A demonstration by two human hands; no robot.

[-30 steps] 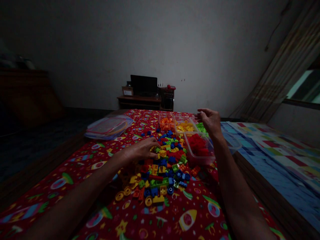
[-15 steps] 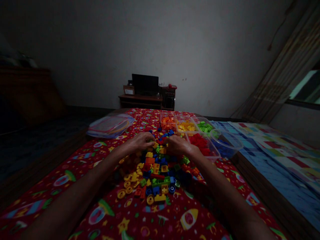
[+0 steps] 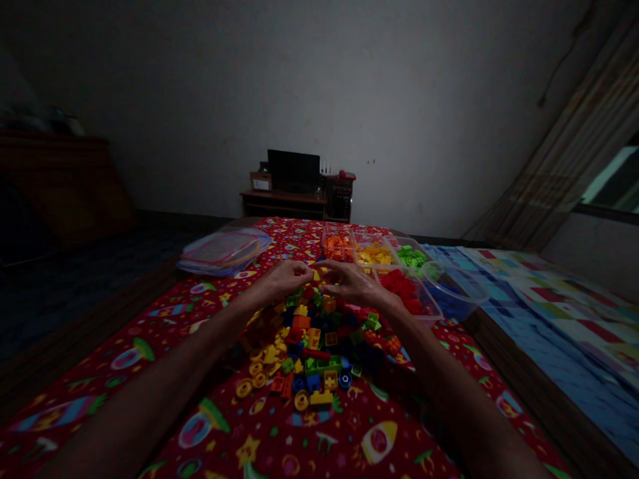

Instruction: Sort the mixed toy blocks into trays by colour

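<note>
Sorting looks partway: far-right tubs (image 3: 433,307) hold bricks, yet a large mixed pile (image 3: 312,346) remains. Left hand (image 3: 283,279) and right hand (image 3: 353,283) meet, fingers curled, at its far edge; hold unclear.

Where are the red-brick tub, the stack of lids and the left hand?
red-brick tub (image 3: 427,318): head view, near rim
stack of lids (image 3: 219,251): head view, top lid
left hand (image 3: 282,279): head view, knuckles
</note>
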